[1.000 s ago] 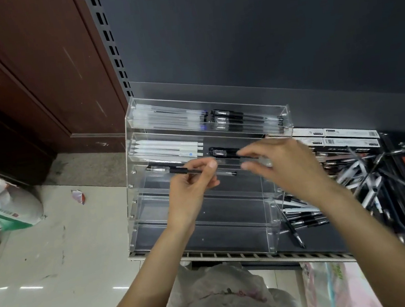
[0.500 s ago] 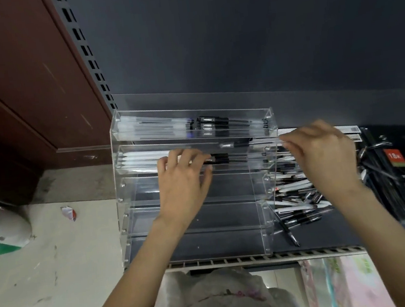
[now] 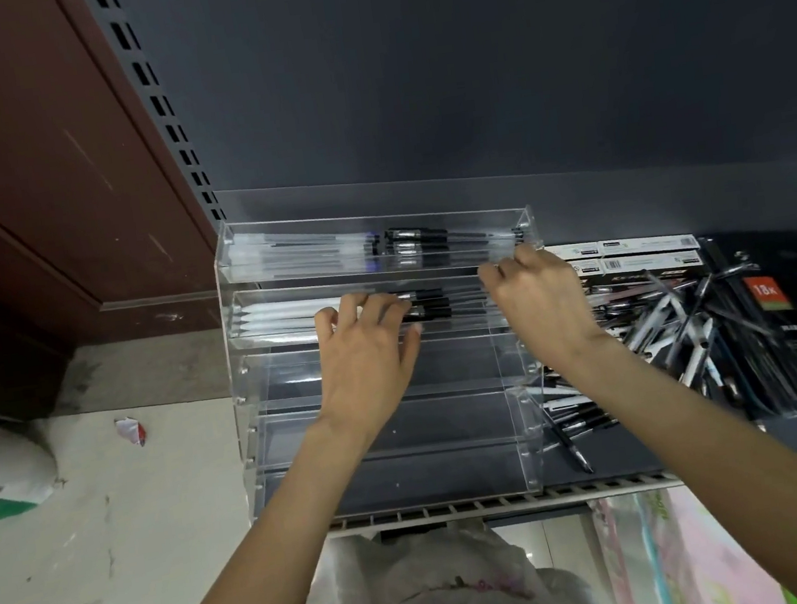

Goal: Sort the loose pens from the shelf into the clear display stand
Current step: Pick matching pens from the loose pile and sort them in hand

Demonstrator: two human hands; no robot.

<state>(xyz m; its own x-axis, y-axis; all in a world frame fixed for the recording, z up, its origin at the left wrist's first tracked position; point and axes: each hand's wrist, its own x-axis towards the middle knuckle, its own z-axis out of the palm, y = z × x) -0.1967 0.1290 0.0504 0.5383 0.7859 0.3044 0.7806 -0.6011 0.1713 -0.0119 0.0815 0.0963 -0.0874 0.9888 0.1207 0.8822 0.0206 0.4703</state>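
Note:
The clear display stand [image 3: 259,439] sits at the left end of the shelf, its tiers stepping up toward the back. Its top tier holds clear and black pens [image 3: 315,256]. White pens [image 3: 283,316] and black pens [image 3: 429,304] lie in the second tier. My left hand [image 3: 368,355] rests over that second tier, its spread fingers touching the black pens. My right hand [image 3: 542,304] is at the tier's right end, fingers bent down over the pen tips; its fingertips are hidden. A heap of loose pens [image 3: 666,329] lies on the shelf right of the stand.
White pen boxes [image 3: 646,253] stand behind the heap, and black packets [image 3: 781,330] lie at the far right. The shelf's slotted front edge [image 3: 462,509] runs below the stand. A pale bag [image 3: 452,596] sits under it, and a white sack [image 3: 0,471] on the floor at left.
The black pen I held in both hands in front of the stand now lies in the second tier. My left hand has flattened over it and my right moved to the tier's right end.

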